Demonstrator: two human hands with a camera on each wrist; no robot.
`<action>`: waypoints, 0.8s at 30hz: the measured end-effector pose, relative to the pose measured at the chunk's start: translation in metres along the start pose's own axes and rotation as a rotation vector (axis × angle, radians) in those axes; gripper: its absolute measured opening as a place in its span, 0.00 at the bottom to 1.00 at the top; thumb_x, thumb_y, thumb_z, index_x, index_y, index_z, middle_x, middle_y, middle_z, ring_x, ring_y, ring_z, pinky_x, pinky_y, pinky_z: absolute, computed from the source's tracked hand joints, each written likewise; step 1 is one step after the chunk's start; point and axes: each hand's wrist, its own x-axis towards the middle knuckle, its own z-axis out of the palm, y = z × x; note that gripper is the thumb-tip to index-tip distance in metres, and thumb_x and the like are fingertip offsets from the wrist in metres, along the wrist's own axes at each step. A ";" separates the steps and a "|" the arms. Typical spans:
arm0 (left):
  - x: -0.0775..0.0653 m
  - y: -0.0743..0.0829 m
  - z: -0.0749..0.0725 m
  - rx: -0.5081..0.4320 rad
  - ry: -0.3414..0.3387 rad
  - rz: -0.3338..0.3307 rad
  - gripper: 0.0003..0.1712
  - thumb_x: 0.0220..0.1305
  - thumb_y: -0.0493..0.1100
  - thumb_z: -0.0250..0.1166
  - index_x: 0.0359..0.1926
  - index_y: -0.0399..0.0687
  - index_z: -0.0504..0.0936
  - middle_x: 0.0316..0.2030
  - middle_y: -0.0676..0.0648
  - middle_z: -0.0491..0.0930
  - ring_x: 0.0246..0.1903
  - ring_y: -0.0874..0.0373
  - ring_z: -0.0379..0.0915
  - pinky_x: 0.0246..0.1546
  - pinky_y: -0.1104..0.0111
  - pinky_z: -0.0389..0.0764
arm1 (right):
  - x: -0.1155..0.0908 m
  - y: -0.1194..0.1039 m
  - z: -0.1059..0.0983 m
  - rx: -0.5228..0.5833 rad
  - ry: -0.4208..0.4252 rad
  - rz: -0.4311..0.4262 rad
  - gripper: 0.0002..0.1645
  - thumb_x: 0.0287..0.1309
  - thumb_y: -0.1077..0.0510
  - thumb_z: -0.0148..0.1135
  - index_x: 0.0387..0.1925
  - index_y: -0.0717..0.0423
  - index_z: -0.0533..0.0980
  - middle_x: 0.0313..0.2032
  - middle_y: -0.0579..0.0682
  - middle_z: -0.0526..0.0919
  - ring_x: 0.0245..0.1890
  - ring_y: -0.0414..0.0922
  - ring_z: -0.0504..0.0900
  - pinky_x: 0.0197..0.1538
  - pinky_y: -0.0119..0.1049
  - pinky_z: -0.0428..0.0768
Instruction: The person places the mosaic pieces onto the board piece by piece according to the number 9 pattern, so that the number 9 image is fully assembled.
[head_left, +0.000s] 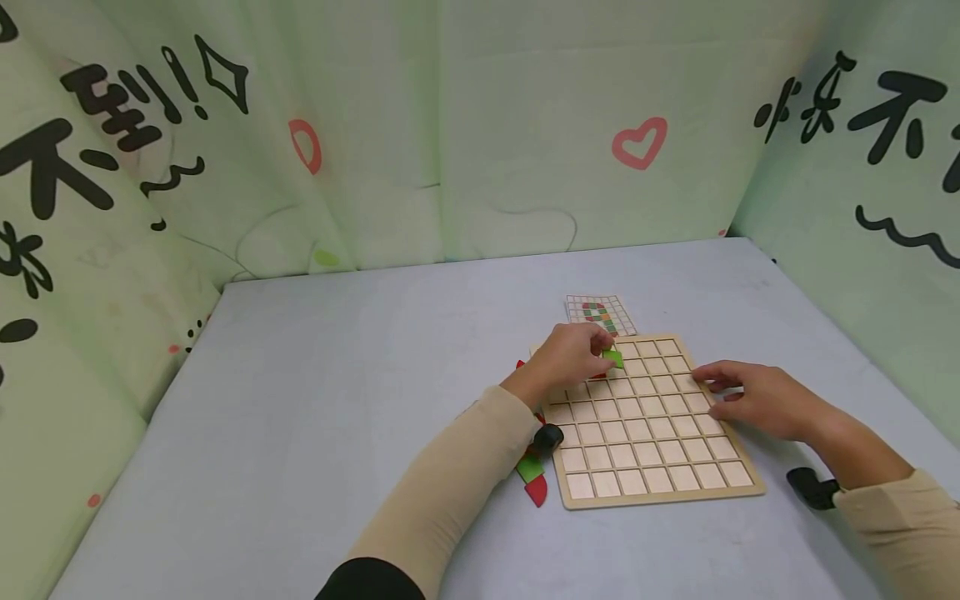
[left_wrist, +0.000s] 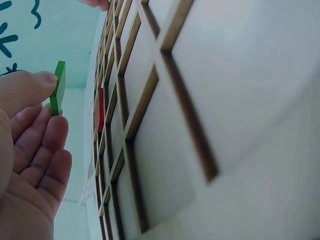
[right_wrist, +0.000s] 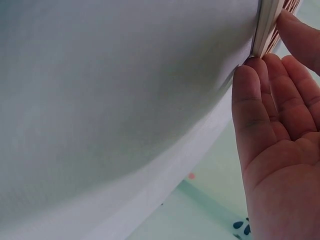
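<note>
My left hand (head_left: 572, 358) pinches a green square tile (head_left: 613, 358) between thumb and fingers, above the upper left of a wooden grid board (head_left: 663, 498). In the left wrist view the tile (left_wrist: 59, 90) stands on edge in the fingertips, apart from the board. A red piece (left_wrist: 101, 111) sits in a cell of the grid close by. My right hand (head_left: 772, 398) touches the board's right edge with thumb and fingers extended. In the right wrist view the fingertips lie against the board's side (right_wrist: 265, 32), the thumb nearer its top face.
A printed card (head_left: 618, 315) with a coloured grid pattern lies behind the board. Left of it are loose pieces, including a green one (head_left: 529, 468) and a red rounded one (head_left: 536, 490), partly hidden by the left arm. Curtains (head_left: 480, 125) surround the white table (head_left: 315, 400).
</note>
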 end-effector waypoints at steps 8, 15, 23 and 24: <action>0.003 0.001 0.005 0.068 0.006 -0.003 0.16 0.68 0.45 0.67 0.53 0.45 0.82 0.40 0.54 0.79 0.37 0.65 0.71 0.37 0.79 0.71 | 0.000 0.000 0.000 0.002 -0.001 -0.001 0.31 0.56 0.60 0.70 0.60 0.66 0.74 0.52 0.65 0.80 0.50 0.62 0.80 0.51 0.57 0.78; 0.004 0.002 0.007 0.095 0.011 -0.025 0.15 0.68 0.48 0.67 0.53 0.48 0.82 0.46 0.55 0.82 0.39 0.67 0.74 0.39 0.79 0.72 | 0.000 0.001 0.000 0.001 -0.003 -0.008 0.31 0.56 0.60 0.70 0.60 0.66 0.74 0.52 0.65 0.81 0.50 0.62 0.81 0.52 0.57 0.77; 0.007 0.003 0.010 0.133 0.001 -0.053 0.16 0.66 0.51 0.68 0.51 0.53 0.83 0.44 0.60 0.81 0.39 0.69 0.74 0.47 0.74 0.72 | 0.000 0.002 0.000 0.008 -0.008 0.007 0.31 0.56 0.60 0.70 0.60 0.66 0.74 0.52 0.65 0.80 0.50 0.63 0.80 0.52 0.60 0.77; 0.008 0.003 0.011 0.137 0.000 -0.059 0.16 0.66 0.51 0.69 0.51 0.53 0.83 0.43 0.61 0.81 0.39 0.69 0.74 0.48 0.73 0.71 | 0.000 0.002 0.000 0.009 -0.008 0.009 0.31 0.56 0.60 0.70 0.60 0.66 0.74 0.52 0.65 0.80 0.51 0.63 0.80 0.52 0.60 0.77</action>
